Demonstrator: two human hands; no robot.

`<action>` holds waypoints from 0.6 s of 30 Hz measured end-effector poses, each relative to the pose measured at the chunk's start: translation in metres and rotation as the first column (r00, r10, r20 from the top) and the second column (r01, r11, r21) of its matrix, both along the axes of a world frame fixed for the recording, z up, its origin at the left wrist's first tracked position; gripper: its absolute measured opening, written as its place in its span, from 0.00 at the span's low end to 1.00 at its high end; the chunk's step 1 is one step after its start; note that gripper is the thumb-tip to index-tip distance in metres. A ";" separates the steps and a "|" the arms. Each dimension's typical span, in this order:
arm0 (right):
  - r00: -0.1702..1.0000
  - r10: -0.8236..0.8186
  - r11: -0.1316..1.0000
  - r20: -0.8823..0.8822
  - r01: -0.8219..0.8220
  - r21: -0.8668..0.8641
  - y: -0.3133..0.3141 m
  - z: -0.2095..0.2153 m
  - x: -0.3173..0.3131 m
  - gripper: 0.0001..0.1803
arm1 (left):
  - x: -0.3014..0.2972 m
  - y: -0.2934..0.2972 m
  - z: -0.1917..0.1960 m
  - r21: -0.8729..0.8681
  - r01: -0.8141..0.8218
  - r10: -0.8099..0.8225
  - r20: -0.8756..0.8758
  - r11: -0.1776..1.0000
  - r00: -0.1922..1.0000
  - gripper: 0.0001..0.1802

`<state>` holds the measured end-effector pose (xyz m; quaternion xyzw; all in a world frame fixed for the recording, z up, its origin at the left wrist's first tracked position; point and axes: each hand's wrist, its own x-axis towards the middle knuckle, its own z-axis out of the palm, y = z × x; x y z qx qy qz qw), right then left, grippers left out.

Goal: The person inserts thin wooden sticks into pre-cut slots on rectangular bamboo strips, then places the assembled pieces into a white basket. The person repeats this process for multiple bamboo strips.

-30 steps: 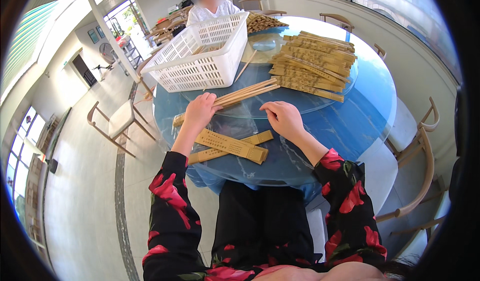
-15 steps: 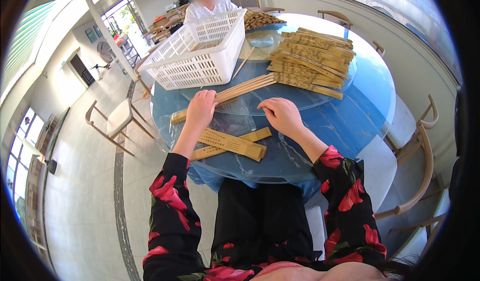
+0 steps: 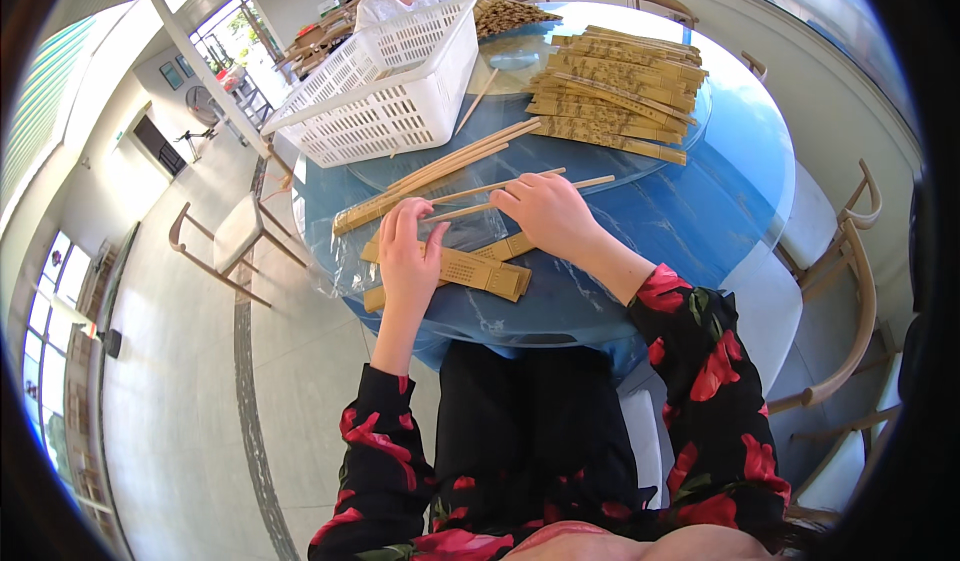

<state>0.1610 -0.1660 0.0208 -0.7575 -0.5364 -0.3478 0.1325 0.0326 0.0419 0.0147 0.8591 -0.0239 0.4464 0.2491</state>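
Worktop [image 3: 745,176] is round w/ a blue marbled cover, lots of glare on the far R side, & a clear glass disc [image 3: 637,169] on top. White slatted basket [image 3: 450,76] takes up the far L, big stack of gold paper sleeves [image 3: 620,91] far R, brown heap [image 3: 505,16] at the back edge, too small to ID.

L hand [image 3: 410,246] has thumb & fingers curled round the L ends of two thin sticks [image 3: 590,183], can't tell if it's actually gripping. R hand [image 3: 545,216] is pinching the same sticks abt midway. They're over the near part of the worktop, by some flat sleeves [image 3: 485,273]; a bundle of sticks [image 3: 470,158] lies just beyond, nr crinkly clear plastic [image 3: 335,266].

Room's bright: window [image 3: 790,1] top R, pale floor [image 3: 180,361] w/ a dark strip [image 3: 247,391], wooden chair [image 3: 240,241] on the L, white pillar [image 3: 205,66] & a fan [image 3: 202,106] way back. Person in white [image 3: 385,9] is across the worktop, behind the basket.
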 end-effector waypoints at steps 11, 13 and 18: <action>0.905 -0.039 0.997 -0.424 0.066 0.049 -0.003 0.007 -0.009 0.06 | -0.036 0.000 -0.001 0.034 0.348 -0.313 -0.367 0.937 0.876 0.20; 0.905 -0.021 0.998 -0.424 0.044 0.044 -0.006 0.006 -0.006 0.07 | -0.034 0.001 -0.005 -0.002 0.337 -0.314 -0.372 0.941 0.873 0.20; 0.941 -0.034 0.999 -0.338 0.044 0.022 -0.006 0.004 -0.004 0.06 | -0.037 -0.011 0.000 -0.072 0.248 -0.257 -0.382 0.966 0.888 0.18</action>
